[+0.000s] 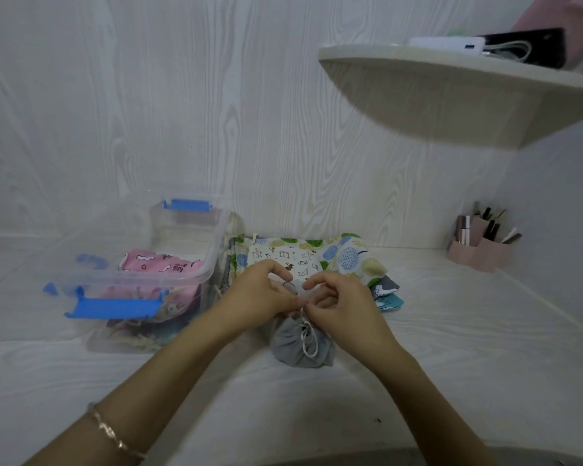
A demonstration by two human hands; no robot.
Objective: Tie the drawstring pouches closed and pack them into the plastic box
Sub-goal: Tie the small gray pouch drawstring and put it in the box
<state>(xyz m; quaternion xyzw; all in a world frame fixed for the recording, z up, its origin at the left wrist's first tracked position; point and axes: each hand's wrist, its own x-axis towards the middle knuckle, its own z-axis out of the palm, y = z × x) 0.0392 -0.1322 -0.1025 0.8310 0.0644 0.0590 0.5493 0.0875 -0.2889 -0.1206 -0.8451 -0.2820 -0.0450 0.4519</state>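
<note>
A grey drawstring pouch (302,346) lies on the white table in front of me, its mouth gathered. Its pale cord (305,334) runs up from the neck into my fingers. My left hand (266,294) and my right hand (337,299) meet just above the pouch, each pinching the cord, with a small loop between them. To the left stands the clear plastic box (182,260) with blue latches; a pink printed pouch (159,264) and other pouches lie inside. Behind my hands is a pile of printed pouches (317,253).
A pink organiser (482,245) with pens and cosmetics stands at the right by the wall. A curved shelf (451,95) overhangs at the upper right with devices on it. The wood-grain wall runs close behind the box and the pile.
</note>
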